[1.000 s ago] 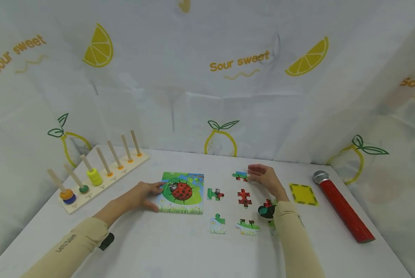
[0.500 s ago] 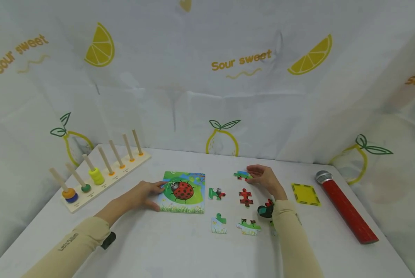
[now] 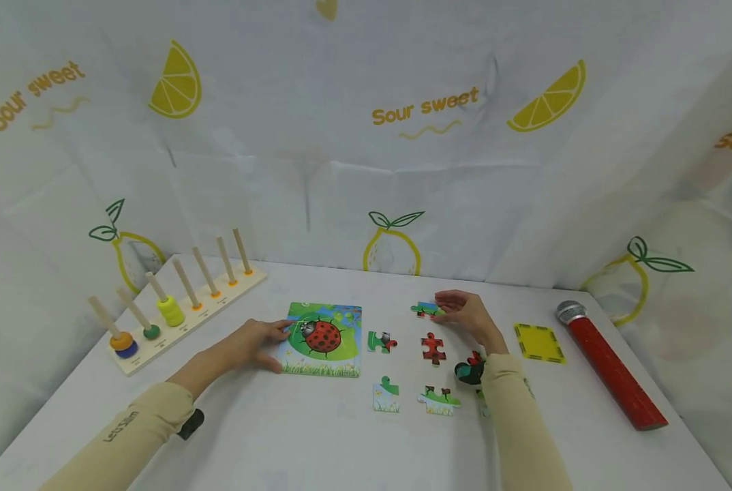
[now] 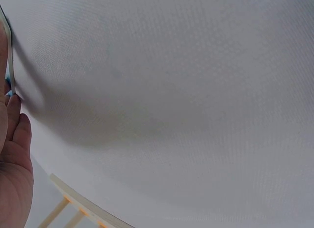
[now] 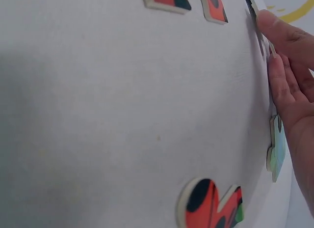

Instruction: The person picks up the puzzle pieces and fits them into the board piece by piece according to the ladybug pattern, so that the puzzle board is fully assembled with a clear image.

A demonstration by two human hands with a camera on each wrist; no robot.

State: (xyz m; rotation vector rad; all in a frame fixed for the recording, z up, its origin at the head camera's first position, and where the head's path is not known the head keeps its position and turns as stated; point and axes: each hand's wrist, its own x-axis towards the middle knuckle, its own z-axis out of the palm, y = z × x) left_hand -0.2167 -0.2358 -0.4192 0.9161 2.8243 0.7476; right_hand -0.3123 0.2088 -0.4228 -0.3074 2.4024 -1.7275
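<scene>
My left hand [image 3: 251, 346] rests along the left edge of the square ladybug board [image 3: 321, 340]. Its fingertips touch the board's upper left side, and the thumb lies by the lower left corner. The left wrist view catches only part of that hand [image 4: 14, 164] at the border. At the back, my right hand [image 3: 467, 315] pinches the right side of a blue, green and red puzzle piece [image 3: 423, 309] between thumb and fingers. The right wrist view has this hand [image 5: 294, 75] low over the table, partly hiding the piece's thin edge.
Several loose puzzle pieces lie nearby, including a red one [image 3: 433, 348], a green one [image 3: 378, 342] and a flowered one [image 3: 386, 395]. A peg counting board [image 3: 194, 310] stands left. A yellow square [image 3: 539, 342] and red microphone [image 3: 614, 372] lie right.
Since a second ago, my right hand has moved slightly left, its thumb and fingers now covering the piece's right side. My left hand and the board stay put.
</scene>
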